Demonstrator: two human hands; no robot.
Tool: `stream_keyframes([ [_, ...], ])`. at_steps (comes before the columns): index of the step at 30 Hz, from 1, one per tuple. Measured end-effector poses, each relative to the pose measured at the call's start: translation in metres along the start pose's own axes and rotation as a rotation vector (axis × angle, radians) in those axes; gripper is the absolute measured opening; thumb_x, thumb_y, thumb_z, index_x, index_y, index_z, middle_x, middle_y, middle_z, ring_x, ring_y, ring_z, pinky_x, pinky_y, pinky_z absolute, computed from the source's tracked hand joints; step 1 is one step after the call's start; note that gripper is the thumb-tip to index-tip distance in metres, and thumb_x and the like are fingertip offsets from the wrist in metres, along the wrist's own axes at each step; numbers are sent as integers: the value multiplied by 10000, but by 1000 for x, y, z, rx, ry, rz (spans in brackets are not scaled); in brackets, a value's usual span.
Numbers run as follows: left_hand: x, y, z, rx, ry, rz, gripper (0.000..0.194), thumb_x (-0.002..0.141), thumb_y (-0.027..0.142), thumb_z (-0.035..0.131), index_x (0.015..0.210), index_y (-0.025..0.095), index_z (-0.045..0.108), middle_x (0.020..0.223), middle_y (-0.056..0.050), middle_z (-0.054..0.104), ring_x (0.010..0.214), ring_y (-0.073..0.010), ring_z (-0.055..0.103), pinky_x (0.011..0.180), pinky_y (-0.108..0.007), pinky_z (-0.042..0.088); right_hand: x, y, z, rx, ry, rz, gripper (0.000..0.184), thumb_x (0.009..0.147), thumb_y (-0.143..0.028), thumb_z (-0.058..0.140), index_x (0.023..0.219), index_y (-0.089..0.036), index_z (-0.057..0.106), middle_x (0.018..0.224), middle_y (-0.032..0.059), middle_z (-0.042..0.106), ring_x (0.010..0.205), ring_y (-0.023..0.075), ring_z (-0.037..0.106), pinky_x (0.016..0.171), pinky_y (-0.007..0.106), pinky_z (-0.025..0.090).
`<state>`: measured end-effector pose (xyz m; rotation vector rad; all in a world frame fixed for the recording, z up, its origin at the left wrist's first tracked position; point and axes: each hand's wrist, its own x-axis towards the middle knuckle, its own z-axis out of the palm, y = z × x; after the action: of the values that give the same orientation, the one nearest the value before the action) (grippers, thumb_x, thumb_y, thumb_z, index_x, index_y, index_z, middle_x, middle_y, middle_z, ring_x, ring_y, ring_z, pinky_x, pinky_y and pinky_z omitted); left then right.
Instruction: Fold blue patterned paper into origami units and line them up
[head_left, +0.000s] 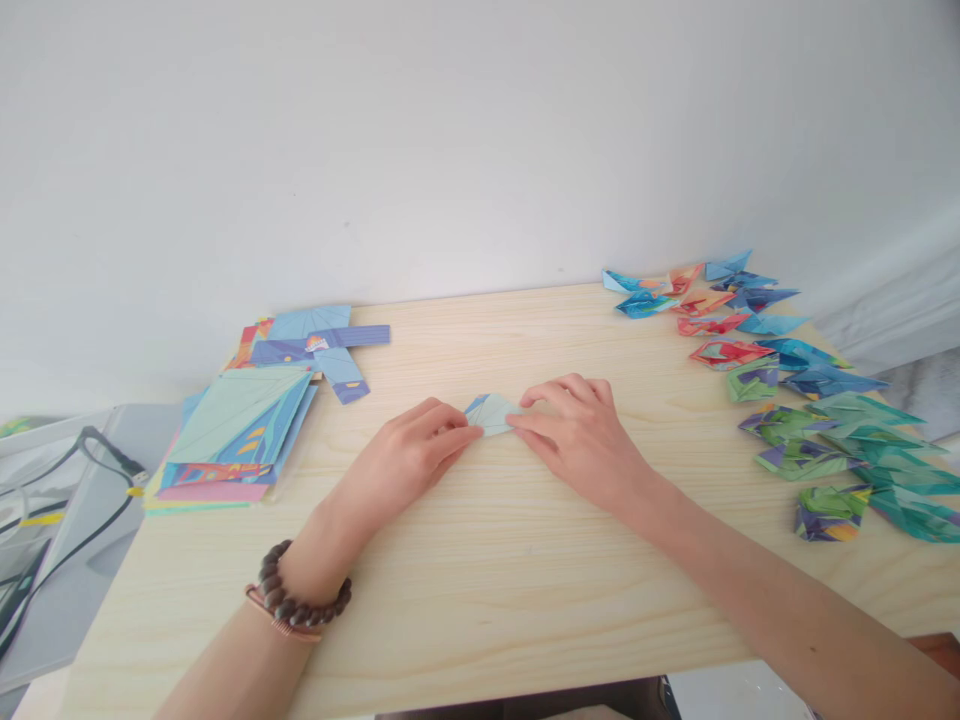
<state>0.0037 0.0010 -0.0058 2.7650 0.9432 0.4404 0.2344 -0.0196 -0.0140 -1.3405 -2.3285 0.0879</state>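
Between my two hands, at the middle of the table, is a small folded piece of origami paper (493, 413), pale blue-green with a darker blue patch at its left. My left hand (420, 440) pinches its left corner between thumb and fingers. On the other side my right hand (574, 420) grips the right end, thumb below and fingers curled above. The paper is low over the wooden surface; whether it rests flat on it I cannot tell. My fingers hide both its ends.
A stack of printed paper sheets (232, 425) lies on the left of the wooden table (480, 580), with blue paper pieces (322, 345) behind it. Several folded paper figures (780, 400) line the right side. Black cables (105, 450) hang beyond the left edge, and a white wall (450, 150) stands behind.
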Motion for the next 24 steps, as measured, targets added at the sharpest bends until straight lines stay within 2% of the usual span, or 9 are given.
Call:
stream_keyframes([
  [4, -1, 5, 1, 29, 7, -79, 223, 919, 192, 430, 1075, 159, 587, 955, -79, 568, 878, -173, 517, 747, -300, 456, -7, -4, -1, -40, -32, 4, 193, 907, -231, 484, 923, -256, 675, 909, 32, 623, 891, 196, 463, 718, 375, 276],
  [11, -4, 1, 4, -39, 17, -169, 191, 928, 240, 420, 984, 167, 587, 943, -66, 575, 876, -176, 518, 773, -312, 442, -7, 2, 4, 3, -39, 54, 214, 929, -211, 428, 862, -201, 632, 877, 36, 620, 877, 189, 485, 740, 356, 297],
  [18, 1, 0, 3, -90, -4, -271, 224, 941, 278, 383, 947, 175, 582, 916, -46, 576, 833, -159, 531, 748, -292, 432, 0, 7, 9, 173, -121, 230, 188, 921, -256, 441, 866, -187, 607, 890, 36, 621, 886, 189, 497, 782, 338, 322],
  [24, 2, -3, 2, -65, -30, -316, 251, 923, 363, 423, 848, 165, 558, 821, -33, 562, 820, -172, 497, 737, -311, 402, 2, 12, 7, 278, -126, 250, 120, 890, -237, 485, 853, -193, 590, 895, 14, 625, 872, 177, 497, 802, 326, 334],
])
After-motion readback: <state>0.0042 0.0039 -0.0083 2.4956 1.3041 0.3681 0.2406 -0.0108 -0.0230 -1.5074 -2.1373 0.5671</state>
